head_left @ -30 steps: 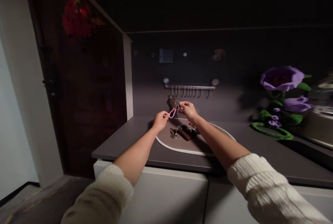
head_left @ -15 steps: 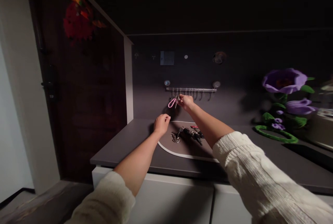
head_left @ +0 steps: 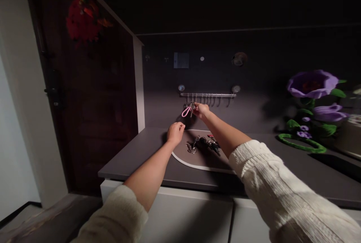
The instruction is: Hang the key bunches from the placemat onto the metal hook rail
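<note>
My right hand (head_left: 202, 110) pinches a bunch of keys (head_left: 192, 110) with a pink strap loop (head_left: 186, 111), just under the left part of a clear hook rail (head_left: 208, 95) on the back wall. Whether the key ring touches a hook cannot be made out. Lower and to the left, my left hand (head_left: 175, 133) is loosely curled above the mat's edge; its fingertips are pressed together, and anything in them is hidden. More keys (head_left: 192, 147) and dark key fobs (head_left: 211, 145) lie in a pile on the brown mat (head_left: 194, 163) with a white rim.
Purple felt flowers (head_left: 313, 85) with a green ring base (head_left: 301, 144) stand on the counter (head_left: 126, 156) at right. A dark door (head_left: 93, 122) is at left, with red and orange flowers (head_left: 81, 21) hanging near it. An overhead cabinet (head_left: 214, 2) juts out above.
Both hands stay nearly in place, the right one still at the rail with the keys and pink strap. The camera view has shifted slightly.
</note>
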Tool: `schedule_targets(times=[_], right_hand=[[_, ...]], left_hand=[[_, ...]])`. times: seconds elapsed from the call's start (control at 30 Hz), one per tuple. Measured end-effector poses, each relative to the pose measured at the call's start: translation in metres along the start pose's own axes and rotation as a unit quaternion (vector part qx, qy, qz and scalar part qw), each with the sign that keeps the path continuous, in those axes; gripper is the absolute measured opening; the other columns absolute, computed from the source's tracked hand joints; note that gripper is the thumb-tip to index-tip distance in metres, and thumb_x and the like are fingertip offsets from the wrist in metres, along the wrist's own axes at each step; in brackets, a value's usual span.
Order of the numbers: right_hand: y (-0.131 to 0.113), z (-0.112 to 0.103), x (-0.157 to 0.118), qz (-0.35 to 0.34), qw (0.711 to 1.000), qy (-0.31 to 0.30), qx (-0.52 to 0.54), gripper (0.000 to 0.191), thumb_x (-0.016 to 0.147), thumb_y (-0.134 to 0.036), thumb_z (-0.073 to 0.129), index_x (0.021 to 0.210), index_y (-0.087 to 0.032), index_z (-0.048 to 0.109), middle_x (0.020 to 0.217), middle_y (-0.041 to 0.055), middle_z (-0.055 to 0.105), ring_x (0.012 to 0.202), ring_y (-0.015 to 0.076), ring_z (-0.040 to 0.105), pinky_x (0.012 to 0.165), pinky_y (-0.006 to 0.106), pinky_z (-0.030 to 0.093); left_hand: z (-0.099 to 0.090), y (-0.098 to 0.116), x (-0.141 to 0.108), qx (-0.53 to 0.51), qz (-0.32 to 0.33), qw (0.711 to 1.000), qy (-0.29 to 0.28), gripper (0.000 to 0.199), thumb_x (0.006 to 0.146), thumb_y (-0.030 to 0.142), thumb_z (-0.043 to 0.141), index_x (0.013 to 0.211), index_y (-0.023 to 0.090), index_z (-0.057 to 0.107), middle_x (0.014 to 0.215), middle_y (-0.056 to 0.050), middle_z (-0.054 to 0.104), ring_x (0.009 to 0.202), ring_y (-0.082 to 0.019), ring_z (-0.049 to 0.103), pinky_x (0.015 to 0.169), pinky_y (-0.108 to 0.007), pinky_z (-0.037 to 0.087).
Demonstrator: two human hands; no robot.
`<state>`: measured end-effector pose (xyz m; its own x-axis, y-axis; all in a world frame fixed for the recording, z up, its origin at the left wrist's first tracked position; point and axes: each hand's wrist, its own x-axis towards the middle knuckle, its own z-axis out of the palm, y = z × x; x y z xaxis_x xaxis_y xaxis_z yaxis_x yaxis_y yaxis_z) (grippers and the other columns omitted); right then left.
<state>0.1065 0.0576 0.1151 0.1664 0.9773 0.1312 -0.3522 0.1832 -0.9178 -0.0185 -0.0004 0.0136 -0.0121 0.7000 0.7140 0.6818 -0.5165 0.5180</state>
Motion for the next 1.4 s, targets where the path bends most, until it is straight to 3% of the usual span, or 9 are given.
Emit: schedule_targets(times=[0.43, 0.67, 0.97, 1.17, 1.4], right_hand=[[0.015, -0.006, 0.008, -0.033, 0.999, 0.001, -0.028, 0.012, 0.076, -0.010, 0.050, 0.066, -0.014, 0.051, 0.046, -0.0038, 0.051, 0.041, 0.0045, 0.045, 0.046, 0.018, 0.044], [0.016, -0.017, 0.008, -0.059, 0.995, -0.040, -0.069, 0.013, 0.072, -0.004, 0.048, 0.064, -0.014, 0.051, 0.052, -0.0034, 0.053, 0.044, 0.0035, 0.047, 0.047, 0.015, 0.039], [0.015, -0.033, -0.007, -0.085, 0.990, -0.015, -0.110, 0.020, 0.070, -0.005, 0.053, 0.089, -0.013, 0.056, 0.079, 0.0034, 0.061, 0.060, 0.0049, 0.052, 0.056, 0.016, 0.042], [0.013, -0.048, -0.034, -0.065, 0.989, -0.060, -0.117, 0.019, 0.071, -0.007, 0.053, 0.089, -0.014, 0.057, 0.085, 0.0051, 0.063, 0.056, 0.0048, 0.052, 0.055, 0.017, 0.042], [0.021, -0.070, -0.065, -0.083, 0.978, -0.099, -0.164, 0.017, 0.072, -0.011, 0.055, 0.088, -0.013, 0.058, 0.087, 0.0063, 0.065, 0.061, 0.0059, 0.053, 0.062, 0.020, 0.042]], left_hand=[[0.001, -0.002, 0.001, 0.033, -0.019, 0.999, -0.021, 0.019, 0.080, 0.023, 0.046, 0.077, 0.016, 0.063, 0.080, -0.006, 0.064, 0.072, -0.013, 0.055, 0.069, -0.024, 0.039], [0.001, -0.003, 0.001, -0.005, -0.008, 1.000, -0.017, 0.019, 0.079, 0.023, 0.047, 0.076, 0.015, 0.063, 0.075, -0.005, 0.063, 0.069, -0.013, 0.054, 0.067, -0.024, 0.039], [-0.001, -0.004, 0.001, -0.091, -0.018, 0.995, -0.037, 0.016, 0.076, 0.021, 0.048, 0.077, 0.013, 0.062, 0.073, -0.004, 0.063, 0.067, -0.013, 0.054, 0.065, -0.024, 0.040], [-0.005, 0.001, -0.004, -0.129, -0.033, 0.985, -0.109, 0.016, 0.073, 0.022, 0.051, 0.077, 0.011, 0.062, 0.065, -0.002, 0.060, 0.059, -0.010, 0.050, 0.060, -0.023, 0.039], [-0.007, 0.004, -0.010, -0.127, 0.013, 0.975, -0.182, 0.016, 0.069, 0.021, 0.055, 0.076, 0.011, 0.065, 0.070, -0.003, 0.063, 0.065, -0.011, 0.052, 0.067, -0.025, 0.041]])
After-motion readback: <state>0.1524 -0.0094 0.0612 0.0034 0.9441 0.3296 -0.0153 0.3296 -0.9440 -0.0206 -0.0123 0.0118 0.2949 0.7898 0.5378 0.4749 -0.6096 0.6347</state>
